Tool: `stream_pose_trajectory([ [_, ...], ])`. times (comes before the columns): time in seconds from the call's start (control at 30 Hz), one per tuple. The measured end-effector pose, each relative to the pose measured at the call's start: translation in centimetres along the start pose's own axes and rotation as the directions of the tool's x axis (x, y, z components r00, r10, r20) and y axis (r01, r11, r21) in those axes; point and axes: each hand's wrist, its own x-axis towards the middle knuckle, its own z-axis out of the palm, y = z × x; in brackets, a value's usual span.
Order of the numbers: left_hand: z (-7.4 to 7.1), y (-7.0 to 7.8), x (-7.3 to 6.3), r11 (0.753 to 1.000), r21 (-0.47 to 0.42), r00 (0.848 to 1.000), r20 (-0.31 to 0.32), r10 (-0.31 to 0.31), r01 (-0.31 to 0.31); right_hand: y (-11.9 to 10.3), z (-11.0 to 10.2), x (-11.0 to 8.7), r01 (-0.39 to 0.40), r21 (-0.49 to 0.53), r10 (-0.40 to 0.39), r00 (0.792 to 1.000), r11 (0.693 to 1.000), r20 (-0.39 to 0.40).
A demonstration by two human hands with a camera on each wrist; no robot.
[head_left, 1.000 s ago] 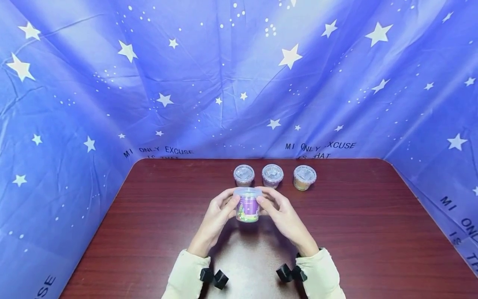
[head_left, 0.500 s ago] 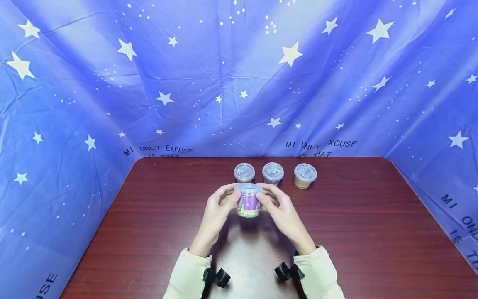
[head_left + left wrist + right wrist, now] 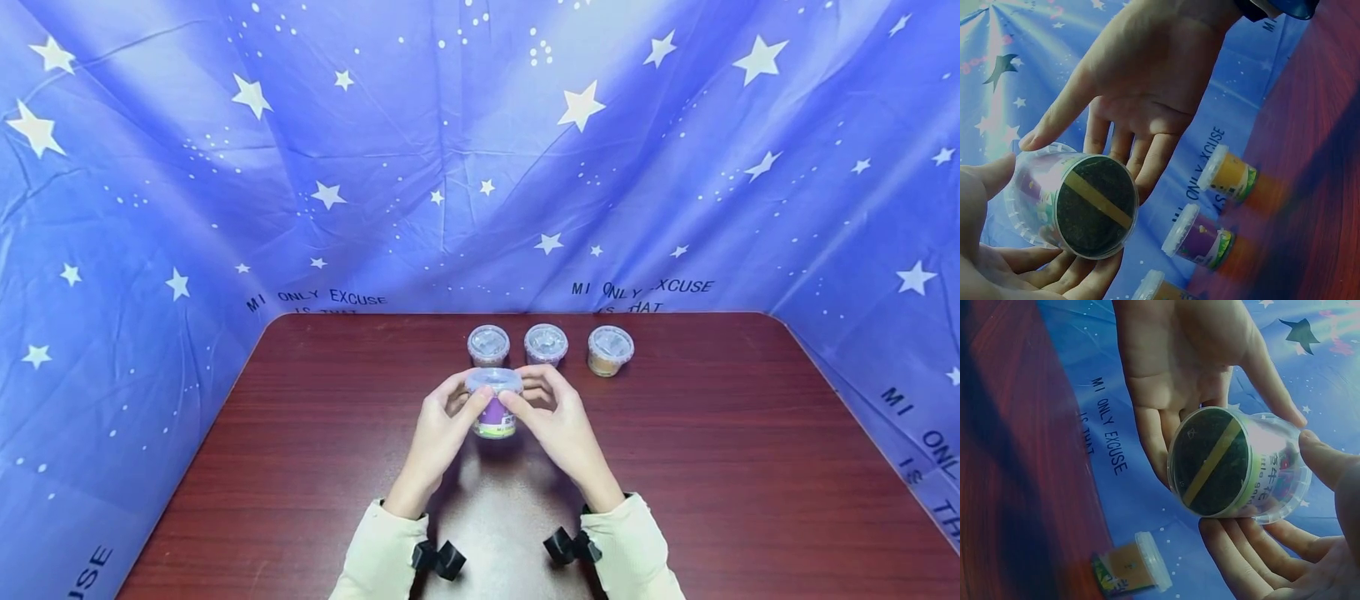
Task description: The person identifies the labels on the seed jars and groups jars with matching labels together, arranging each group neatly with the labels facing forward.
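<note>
A lidded clear plastic cup point(image 3: 495, 423) with a purple label is held upright above the table by both hands. My left hand point(image 3: 441, 427) grips its left side and my right hand point(image 3: 561, 425) its right side. Both thumbs press the near side just under the lid, nearly meeting, with the fingers behind it. Through the base of the cup point(image 3: 1096, 209) in the left wrist view, dark contents and a tan strip show. The right wrist view shows printed writing on the side of the cup point(image 3: 1269, 475). The hands partly cover the label.
Three similar lidded cups stand in a row near the table's back edge: a brownish cup point(image 3: 488, 346) at left, a purple-labelled cup point(image 3: 546, 344), and a yellow-orange cup point(image 3: 611, 352) at right. A star-printed blue cloth point(image 3: 442, 167) hangs around the dark red table point(image 3: 720, 467).
The held cup has turned, so a different part of its label with a small white patch faces me. My thumbs have come closer together across its front. The three back cups stay put.
</note>
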Motion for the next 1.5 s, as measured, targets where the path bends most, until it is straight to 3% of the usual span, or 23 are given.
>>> stream_pose_trajectory([
  [0.23,-0.5,-0.1,0.2,0.999,-0.024,0.999,0.020,-0.033,0.033,0.1,-0.1,0.1,-0.005,0.006,0.004,0.999,1.000,0.033],
  [0.4,-0.8,0.1,0.3,0.997,-0.046,0.998,0.040,-0.055,0.057,0.1,-0.5,0.0,-0.049,0.079,0.043,0.996,0.996,0.075],
  [0.57,-1.3,0.3,0.2,0.978,-0.177,0.986,0.146,-0.084,0.109,0.0,-0.8,0.0,-0.082,0.122,0.065,0.989,0.989,0.133],
  [0.73,-1.6,0.2,0.3,0.968,-0.213,0.972,0.220,-0.084,0.132,-0.2,-0.9,0.0,-0.075,0.128,0.055,0.987,0.989,0.153],
  [0.8,-1.6,0.2,0.3,0.971,-0.199,0.974,0.207,-0.093,0.135,-0.2,-0.8,0.0,-0.073,0.130,0.054,0.988,0.989,0.141],
  [1.07,-1.3,0.3,0.4,0.985,-0.128,0.993,0.055,-0.109,0.115,0.2,-0.4,0.1,-0.105,0.101,0.102,0.994,0.989,0.036],
  [1.3,-1.0,0.2,0.4,0.988,-0.106,0.994,0.044,-0.105,0.109,0.3,0.0,0.1,-0.075,0.037,0.075,0.997,0.997,-0.004],
  [1.5,-1.2,0.3,0.4,0.988,-0.106,0.992,0.054,-0.111,0.116,0.2,-0.1,0.1,-0.089,0.060,0.088,0.996,0.994,0.019],
])
